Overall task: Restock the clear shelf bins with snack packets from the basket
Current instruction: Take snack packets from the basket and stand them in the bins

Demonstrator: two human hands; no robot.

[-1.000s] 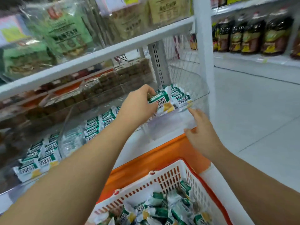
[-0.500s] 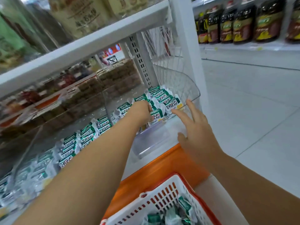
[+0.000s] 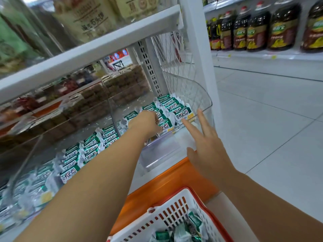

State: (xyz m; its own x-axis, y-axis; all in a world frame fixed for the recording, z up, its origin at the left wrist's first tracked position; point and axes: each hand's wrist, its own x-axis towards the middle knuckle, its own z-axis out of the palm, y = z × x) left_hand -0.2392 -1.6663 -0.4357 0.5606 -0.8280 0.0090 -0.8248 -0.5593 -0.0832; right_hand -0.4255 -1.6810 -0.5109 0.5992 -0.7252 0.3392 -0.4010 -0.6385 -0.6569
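Forward, left hand (image 3: 146,123) among packets (image 3: 176,109), right hand (image 3: 208,147) outstretched.

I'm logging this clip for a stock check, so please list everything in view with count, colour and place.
clear bins: at least three, see-through, in a row on the lower shelf
snack packets: many, green and white, lined up in the bins
basket: one, white with an orange rim, bottom of view, more packets inside
brown snacks: many, in the bins behind
large bags: several, beige and green, upper shelf
oil bottles: at least six, dark, shelf across the aisle
shelf base: one, orange, below the bins
left hand: in the rightmost bin, fingers curled on the front packet
right hand: fingers straight and spread, at that bin's front edge
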